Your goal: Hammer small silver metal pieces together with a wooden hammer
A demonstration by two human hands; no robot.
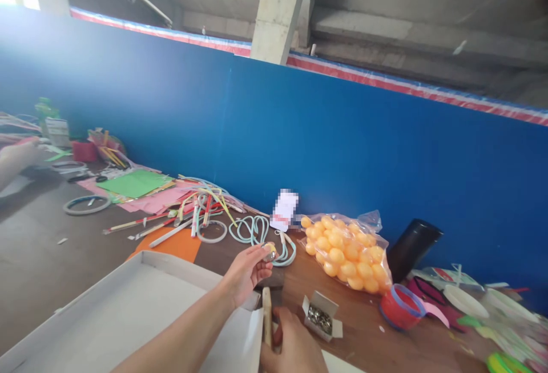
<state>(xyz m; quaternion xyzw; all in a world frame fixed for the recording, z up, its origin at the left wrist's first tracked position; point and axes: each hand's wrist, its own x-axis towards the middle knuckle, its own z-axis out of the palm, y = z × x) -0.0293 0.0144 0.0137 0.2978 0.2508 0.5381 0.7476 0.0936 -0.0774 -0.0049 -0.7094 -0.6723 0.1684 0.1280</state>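
My left hand (247,275) reaches over the right end of a large white cardboard tray (171,304). Thumb and fingertips pinch a small shiny silver-and-yellow piece (270,252), too small to name surely. My right hand (295,341) is at the tray's right wall, its fingers closed about a narrow tan wooden-looking bar (268,316) that stands along that wall. The bar's lower part is hidden by the hand. Just right of this hand sits an opened small box (325,299) with many small metal tacks or fasteners (320,319) inside.
A clear bag of orange balls (346,253), a black cylinder (413,247) and a red cup (402,307) stand to the right. Behind lie pale blue cords (252,227), a phone (285,210), sticks and coloured paper (137,183). Another person's hand (21,156) shows far left. A blue partition (257,133) backs the table.
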